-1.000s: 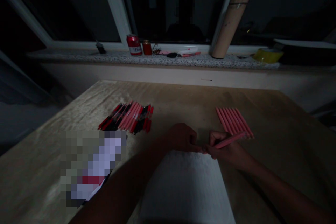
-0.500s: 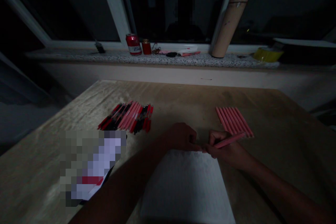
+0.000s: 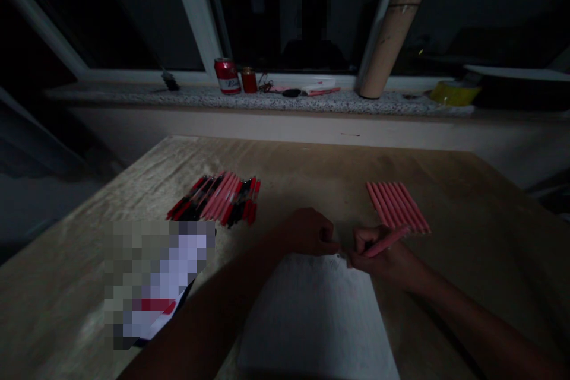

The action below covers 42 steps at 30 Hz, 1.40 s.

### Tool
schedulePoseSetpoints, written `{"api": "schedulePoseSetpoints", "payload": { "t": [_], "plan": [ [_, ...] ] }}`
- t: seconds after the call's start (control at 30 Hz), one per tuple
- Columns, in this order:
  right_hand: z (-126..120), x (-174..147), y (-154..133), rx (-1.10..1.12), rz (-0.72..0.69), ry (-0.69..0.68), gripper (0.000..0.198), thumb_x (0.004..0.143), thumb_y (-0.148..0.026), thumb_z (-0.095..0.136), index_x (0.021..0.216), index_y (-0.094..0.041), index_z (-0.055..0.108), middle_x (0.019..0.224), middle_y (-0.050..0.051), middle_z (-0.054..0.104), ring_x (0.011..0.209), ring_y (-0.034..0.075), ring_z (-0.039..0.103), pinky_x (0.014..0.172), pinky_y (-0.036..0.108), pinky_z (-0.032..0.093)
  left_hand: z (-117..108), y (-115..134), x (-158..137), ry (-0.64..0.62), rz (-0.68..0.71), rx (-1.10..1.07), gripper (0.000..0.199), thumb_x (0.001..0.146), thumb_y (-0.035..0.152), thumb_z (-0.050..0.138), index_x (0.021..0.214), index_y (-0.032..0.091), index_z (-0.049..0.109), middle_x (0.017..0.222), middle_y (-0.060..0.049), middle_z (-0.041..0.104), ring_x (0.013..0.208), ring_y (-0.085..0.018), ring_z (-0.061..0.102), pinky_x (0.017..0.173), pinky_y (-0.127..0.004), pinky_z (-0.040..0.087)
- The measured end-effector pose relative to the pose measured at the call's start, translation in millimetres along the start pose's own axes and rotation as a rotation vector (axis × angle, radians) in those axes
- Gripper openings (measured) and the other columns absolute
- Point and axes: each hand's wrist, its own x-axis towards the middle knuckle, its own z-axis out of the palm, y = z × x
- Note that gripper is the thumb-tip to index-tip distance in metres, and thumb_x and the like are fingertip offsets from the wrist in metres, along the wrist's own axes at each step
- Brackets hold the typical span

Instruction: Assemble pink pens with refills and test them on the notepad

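Observation:
Dimly lit, a sheet of lined white paper [image 3: 316, 314] lies in front of me, with small dark marks near its top edge. My right hand [image 3: 378, 255] is closed around a pink pen [image 3: 387, 241], whose upper end leans up and to the right. Its fingers are at the top right of the sheet, and the tip is hard to make out. My left hand [image 3: 312, 231] rests at the sheet's top edge with curled fingers, the thumb pointing toward the right hand. Whether those fingers grip anything is hidden.
A row of pink pens [image 3: 398, 206] lies beyond my right hand. Red, black and pink pens [image 3: 216, 197] lie at the left, above a blurred phone-like object [image 3: 171, 285]. The windowsill [image 3: 178, 98] holds a red can [image 3: 227, 77], a jar [image 3: 249, 80], a cardboard tube [image 3: 392, 41] and yellow tape [image 3: 455, 94].
My right hand has shifted slightly, leaving a small gap from the left thumb, and the pink pen tilts more steeply. My left hand stays at the sheet's top edge.

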Motion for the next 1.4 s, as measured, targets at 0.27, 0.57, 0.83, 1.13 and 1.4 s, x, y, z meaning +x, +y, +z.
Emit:
{"api": "schedulePoseSetpoints", "payload": {
  "t": [0.27,0.57,0.83,1.13,1.4],
  "plan": [
    [0.7,-1.8,-0.6,0.034,0.022,0.022,0.027,0.075,-0.024,0.057,0.055,-0.019,0.04,0.05,-0.003,0.049,0.046,0.008,0.045,0.041,0.019,0.031,-0.1,1.3,-0.2,0.0,0.002,0.011,0.032,0.071,0.046,0.06,0.062,0.016,0.062,0.057,0.003,0.059,0.054,-0.007,0.049,0.053,-0.02,0.029],
    [0.1,-0.3,-0.8,0.113,0.121,0.013,0.026,0.073,-0.023,0.059,0.056,-0.02,0.04,0.048,-0.003,0.051,0.045,0.009,0.049,0.041,0.019,0.034,-3.2,3.3,-0.9,-0.028,-0.01,-0.008,0.032,0.071,0.047,0.059,0.063,0.016,0.063,0.06,0.002,0.06,0.055,-0.007,0.05,0.054,-0.02,0.03],
    [2.0,-0.6,-3.9,0.104,0.1,0.032,0.028,0.074,-0.029,0.06,0.055,-0.019,0.042,0.05,-0.002,0.053,0.048,0.01,0.051,0.042,0.02,0.036,-2.6,3.2,-0.7,-0.016,-0.003,0.004,0.031,0.071,0.045,0.059,0.061,0.016,0.061,0.056,0.003,0.057,0.053,-0.007,0.048,0.053,-0.02,0.029],
    [1.5,-1.4,-0.1,0.088,0.088,0.043,0.028,0.075,-0.028,0.059,0.056,-0.019,0.039,0.049,-0.004,0.046,0.043,0.008,0.043,0.039,0.019,0.029,-1.1,1.0,-0.7,-0.009,0.003,-0.008,0.034,0.072,0.047,0.059,0.06,0.015,0.06,0.055,0.003,0.056,0.052,-0.007,0.048,0.052,-0.02,0.028],
    [0.9,0.0,0.2,0.031,0.036,0.06,0.027,0.075,-0.022,0.057,0.056,-0.02,0.038,0.048,-0.005,0.044,0.044,0.007,0.041,0.04,0.019,0.028,-1.9,0.9,-1.1,-0.018,-0.013,-0.058,0.035,0.071,0.049,0.059,0.061,0.015,0.06,0.057,0.002,0.058,0.054,-0.007,0.048,0.054,-0.02,0.03]
  ]
}}
